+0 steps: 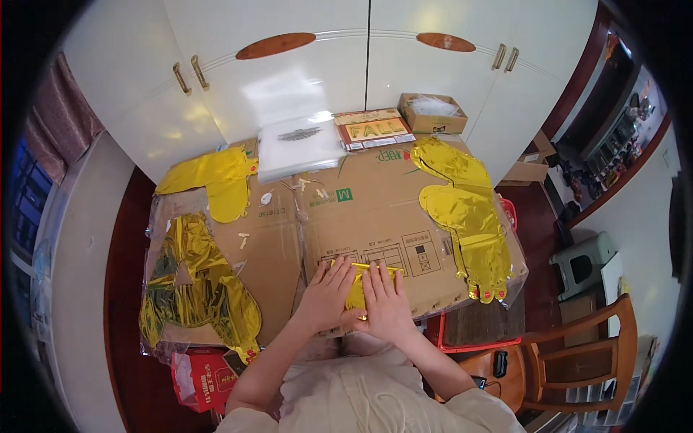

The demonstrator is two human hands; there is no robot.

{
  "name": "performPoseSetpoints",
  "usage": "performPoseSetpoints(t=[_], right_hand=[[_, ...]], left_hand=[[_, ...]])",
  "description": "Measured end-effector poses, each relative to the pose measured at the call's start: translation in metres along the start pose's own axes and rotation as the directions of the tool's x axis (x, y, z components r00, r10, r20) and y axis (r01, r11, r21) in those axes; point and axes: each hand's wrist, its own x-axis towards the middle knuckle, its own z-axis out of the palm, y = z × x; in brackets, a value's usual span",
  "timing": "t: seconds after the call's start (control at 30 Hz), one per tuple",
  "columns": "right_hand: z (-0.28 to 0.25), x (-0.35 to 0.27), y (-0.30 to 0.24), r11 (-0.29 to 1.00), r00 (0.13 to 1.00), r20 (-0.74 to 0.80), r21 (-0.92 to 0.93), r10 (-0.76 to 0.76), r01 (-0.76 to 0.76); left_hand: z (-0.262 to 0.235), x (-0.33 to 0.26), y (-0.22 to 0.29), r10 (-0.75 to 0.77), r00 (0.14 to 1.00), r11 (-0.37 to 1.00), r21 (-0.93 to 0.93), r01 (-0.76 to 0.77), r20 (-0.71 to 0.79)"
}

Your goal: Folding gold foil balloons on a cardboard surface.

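My left hand (pixel 327 294) and my right hand (pixel 388 299) lie side by side at the near edge of a cardboard-covered table (pixel 382 191). Fingers of both are stretched out and flat, pressing on a small folded piece of gold foil (pixel 356 294). Most of that foil is hidden beneath them. To the right rests a pile of flat gold foil balloons (pixel 473 231) with rounded ends. A crinkled gold foil balloon with a triangular hole (pixel 224 289) lies at the left, and behind it is another flat foil balloon (pixel 225 189).
A stack of clear plastic bags (pixel 297 155) stands at the back, beside a flat printed package (pixel 375 131) and a small carton (pixel 433 115). White cabinets (pixel 310 79) rise behind. A wooden chair (pixel 577 361) and grey stool (pixel 583 263) are at the right.
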Motion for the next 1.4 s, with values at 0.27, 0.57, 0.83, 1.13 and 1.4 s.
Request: performPoseSetpoints(t=[0.27,0.57,0.83,1.13,1.4], right_hand=[[0.0,-0.002,0.002,0.998,0.999,-0.034,0.063,-0.012,0.014],[0.005,-0.002,0.004,0.997,1.0,-0.004,0.084,0.002,-0.001],[0.006,-0.006,0.008,0.996,0.997,-0.076,0.087,-0.024,0.031],[0.006,-0.012,0.018,0.999,0.998,-0.05,0.035,-0.034,0.035],[0.006,-0.016,0.023,0.998,0.997,-0.045,0.021,-0.065,0.066]], left_hand=[[0.004,-0.003,0.002,0.012,1.0,1.0,0.028,-0.012,-0.021],[0.01,-0.006,0.002,-0.003,1.0,1.0,0.017,0.003,-0.009],[0.009,-0.006,0.003,-0.005,1.0,1.0,0.017,0.005,-0.011],[0.01,-0.009,0.004,-0.036,0.999,0.999,0.004,0.036,0.025],[0.005,-0.007,0.006,-0.076,0.993,0.997,0.024,0.074,0.094]])
